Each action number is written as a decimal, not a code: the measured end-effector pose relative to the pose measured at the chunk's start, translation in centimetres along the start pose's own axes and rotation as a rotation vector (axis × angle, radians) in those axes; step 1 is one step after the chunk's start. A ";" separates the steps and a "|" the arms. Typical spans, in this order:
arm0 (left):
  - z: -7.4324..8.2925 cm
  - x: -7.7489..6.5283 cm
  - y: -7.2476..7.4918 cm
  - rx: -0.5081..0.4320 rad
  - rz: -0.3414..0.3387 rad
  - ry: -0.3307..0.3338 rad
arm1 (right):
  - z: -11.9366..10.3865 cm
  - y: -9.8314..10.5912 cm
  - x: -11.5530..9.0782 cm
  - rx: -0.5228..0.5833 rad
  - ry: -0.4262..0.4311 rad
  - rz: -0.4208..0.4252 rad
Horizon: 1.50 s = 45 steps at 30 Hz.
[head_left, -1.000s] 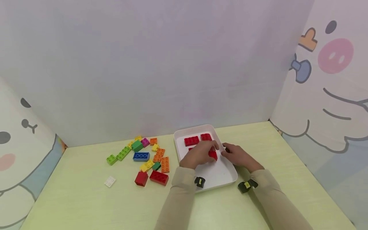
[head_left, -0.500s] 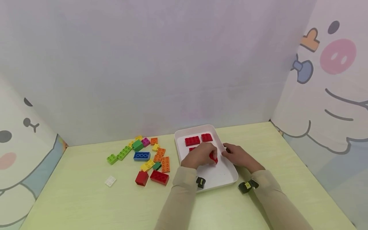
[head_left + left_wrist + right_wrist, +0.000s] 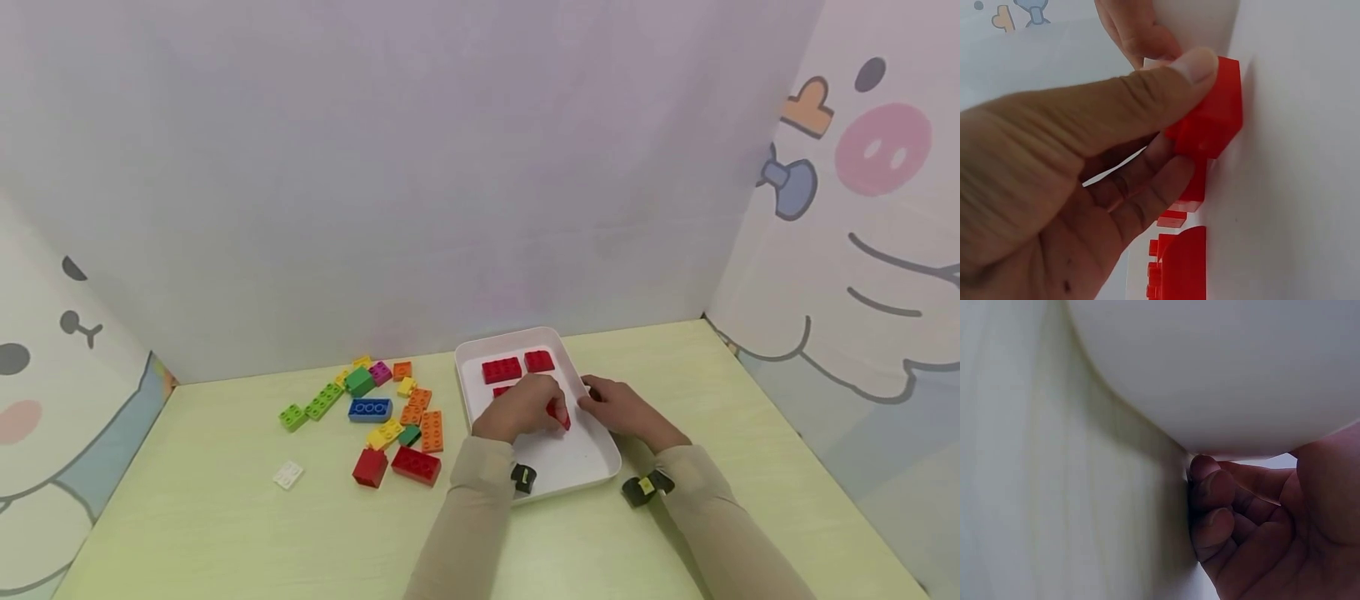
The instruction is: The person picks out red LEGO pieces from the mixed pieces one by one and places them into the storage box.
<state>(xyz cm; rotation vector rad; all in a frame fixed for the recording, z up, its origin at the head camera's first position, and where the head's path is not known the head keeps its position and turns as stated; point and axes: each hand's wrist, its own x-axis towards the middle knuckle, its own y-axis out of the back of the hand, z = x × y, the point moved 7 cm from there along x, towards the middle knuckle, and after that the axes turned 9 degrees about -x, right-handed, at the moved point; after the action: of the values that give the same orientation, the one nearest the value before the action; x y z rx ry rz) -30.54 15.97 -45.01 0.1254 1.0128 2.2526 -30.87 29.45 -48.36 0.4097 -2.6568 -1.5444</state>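
Inside smooth tray (image 3: 573, 457), angular brick (image 3: 1225, 105).

Your head view looked forward and down from well back, over both sleeves (image 3: 465, 512), taking in the table (image 3: 300, 542), the white tray (image 3: 570, 467) and the wall (image 3: 375, 183) behind it. Your left wrist view sat very near, turned on its side, facing low across the tray floor past your left fingers (image 3: 1147, 97). Your right wrist view was also close and sideways, looking from outside along the tray's outer wall, with the table filling its left part. You had the red brick (image 3: 1225, 103) in both head and left wrist views, and the right fingers (image 3: 1216, 494) in both head and right wrist views.
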 end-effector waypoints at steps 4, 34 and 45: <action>0.2 -0.2 0.2 0.011 -0.011 -0.024 | -0.1 -0.1 0.1 0.004 0.003 -0.003; 5.3 -11.2 12.8 0.070 0.417 -0.216 | -0.1 0.2 0.5 -0.004 -0.068 -0.035; 5.5 -11.9 11.9 0.166 0.350 -0.208 | 0.4 -0.4 0.1 -0.003 -0.080 -0.038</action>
<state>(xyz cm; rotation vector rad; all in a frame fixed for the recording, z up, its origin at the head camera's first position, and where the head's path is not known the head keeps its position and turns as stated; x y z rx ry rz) -25.66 6.50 -30.89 0.6396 1.1310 2.3949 -30.90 29.56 -48.88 0.4090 -2.7212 -1.6088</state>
